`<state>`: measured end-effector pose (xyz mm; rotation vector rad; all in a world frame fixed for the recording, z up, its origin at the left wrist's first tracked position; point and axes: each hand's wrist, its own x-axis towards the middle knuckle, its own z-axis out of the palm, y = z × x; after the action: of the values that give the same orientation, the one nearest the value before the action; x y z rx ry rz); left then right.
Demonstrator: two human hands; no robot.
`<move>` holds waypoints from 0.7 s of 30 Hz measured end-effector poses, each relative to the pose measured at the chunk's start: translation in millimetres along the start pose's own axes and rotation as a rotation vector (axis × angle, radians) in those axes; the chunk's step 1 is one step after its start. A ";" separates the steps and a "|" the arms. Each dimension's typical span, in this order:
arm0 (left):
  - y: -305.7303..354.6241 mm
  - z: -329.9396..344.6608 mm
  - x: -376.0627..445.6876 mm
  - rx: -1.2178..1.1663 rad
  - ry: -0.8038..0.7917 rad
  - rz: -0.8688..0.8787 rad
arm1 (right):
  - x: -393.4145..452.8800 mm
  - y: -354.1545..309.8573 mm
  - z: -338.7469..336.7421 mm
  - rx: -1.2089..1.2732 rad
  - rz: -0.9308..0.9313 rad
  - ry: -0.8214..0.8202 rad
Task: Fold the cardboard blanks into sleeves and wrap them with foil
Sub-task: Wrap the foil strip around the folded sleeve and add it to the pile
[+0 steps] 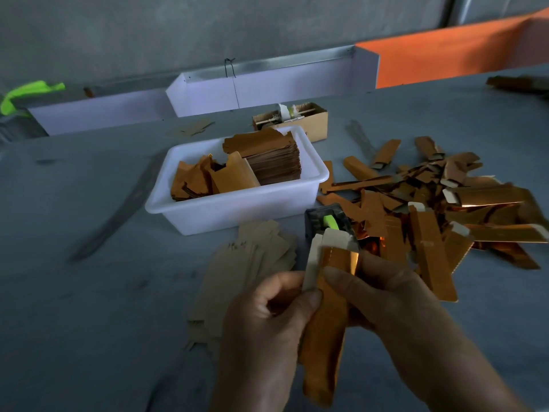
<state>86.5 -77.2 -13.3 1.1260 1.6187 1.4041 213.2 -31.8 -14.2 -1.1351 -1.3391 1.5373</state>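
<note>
A long cardboard sleeve (pixel 326 337) with shiny copper-coloured foil on it is held upright in front of me, its pale grey end flaps sticking up at the top. My left hand (pixel 267 331) pinches its left edge between thumb and fingers. My right hand (pixel 395 301) grips its right side, thumb across the foil face. A fanned stack of plain brown cardboard blanks (pixel 252 269) lies on the table just left of my hands. A heap of foil-wrapped sleeves (pixel 439 209) covers the table to the right.
A white plastic tub (pixel 237 209) behind the blanks holds a tall stack of foil sheets and loose pieces. A black tape dispenser with a green roll (pixel 326 221) stands just beyond my hands. A small cardboard box (pixel 315 126) and white trays sit farther back.
</note>
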 end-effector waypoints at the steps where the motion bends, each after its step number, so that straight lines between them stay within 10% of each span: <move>1: -0.8 2.2 -1.3 0.067 0.045 0.051 | 0.3 -0.4 -0.8 0.016 0.015 -0.008; 9: -7.4 32.9 -12.3 1.014 0.222 0.580 | 1.9 0.0 0.7 0.091 0.022 0.070; 21: -14.2 36.7 -15.2 0.613 -0.027 0.381 | 5.5 3.0 -8.1 -0.053 -0.019 0.203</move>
<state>123.3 -78.1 -33.7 1.8756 1.9508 1.1197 219.4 -24.7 -18.2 -1.2717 -1.2559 1.3413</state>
